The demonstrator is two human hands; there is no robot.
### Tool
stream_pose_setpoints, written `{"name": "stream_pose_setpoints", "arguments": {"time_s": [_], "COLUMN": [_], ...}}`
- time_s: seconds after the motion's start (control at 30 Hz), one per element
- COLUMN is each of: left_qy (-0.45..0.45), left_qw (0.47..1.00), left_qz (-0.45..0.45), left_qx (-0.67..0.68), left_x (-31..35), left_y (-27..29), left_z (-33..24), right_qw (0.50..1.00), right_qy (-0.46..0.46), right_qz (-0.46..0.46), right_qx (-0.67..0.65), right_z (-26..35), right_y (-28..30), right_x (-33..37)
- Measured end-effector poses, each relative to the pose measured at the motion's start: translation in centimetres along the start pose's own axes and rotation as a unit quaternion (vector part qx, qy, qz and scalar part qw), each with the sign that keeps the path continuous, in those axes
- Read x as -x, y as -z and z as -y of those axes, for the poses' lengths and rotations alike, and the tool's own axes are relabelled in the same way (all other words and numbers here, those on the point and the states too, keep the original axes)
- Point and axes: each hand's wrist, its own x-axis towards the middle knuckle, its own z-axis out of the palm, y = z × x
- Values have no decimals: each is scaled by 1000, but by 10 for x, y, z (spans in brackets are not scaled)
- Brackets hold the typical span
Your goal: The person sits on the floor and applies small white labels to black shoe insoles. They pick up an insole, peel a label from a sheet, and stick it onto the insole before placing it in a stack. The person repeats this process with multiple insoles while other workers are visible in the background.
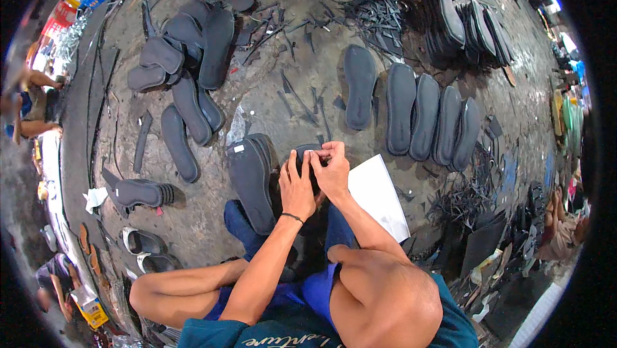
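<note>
Left hand (297,187), right hand (331,171) — dark sole (309,148)

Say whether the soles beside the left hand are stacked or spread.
Stacked: the top sole overlaps others, whose edges show along its right.

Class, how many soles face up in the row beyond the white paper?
5: one sole alone at left, four soles side by side to its right; more may hide underneath.

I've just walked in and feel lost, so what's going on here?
A person has their left grip and right grip together on a dark, sole-shaped piece, mostly hidden. Left of it lies a stack of dark grey, sole-shaped pads with a small white rectangular label on top. A white, rectangular paper sheet lies on the right. Farther ahead, a row of dark grey, sole-shaped slabs lies on the grimy floor.
</note>
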Motion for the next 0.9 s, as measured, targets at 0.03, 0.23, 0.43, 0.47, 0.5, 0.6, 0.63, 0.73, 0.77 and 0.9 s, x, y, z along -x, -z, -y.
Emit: {"name": "stream_pose_setpoints", "arguments": {"time_s": [0.03,0.23,0.43,0.47,0.5,0.6,0.63,0.73,0.77,0.9], "left_qy": [-3,30,127,142,169,262,270,310,288,171], "left_qw": [1000,997,977,966,952,870,818,721,688,836], "left_qz": [-9,-57,-153,-176,-194,-170,-148,-113,-108,-238], "left_qx": [-1,32,71,125,165,382,486,610,657,464], "left_x": [-2,-1,18,23,24,37,36,37,40,30], "left_y": [1,28,85,86,86,63,61,64,64,106], "left_z": [1,1,80,88,88,117,114,93,100,100], "right_qw": [1000,999,950,935,940,944,946,901,918,830], "right_qy": [0,-12,-57,-89,-67,-71,-86,-78,53,261], "right_qz": [5,-39,291,334,332,322,312,409,368,240], "right_qx": [8,-5,-102,-76,-35,-10,-14,123,140,430], "right_z": [3,-6,13,10,12,24,26,69,69,106], "right_y": [0,20,-23,-41,-52,-71,-71,-49,-47,-21], "right_x": [-4,-21,24,35,44,56,55,39,41,25]}}
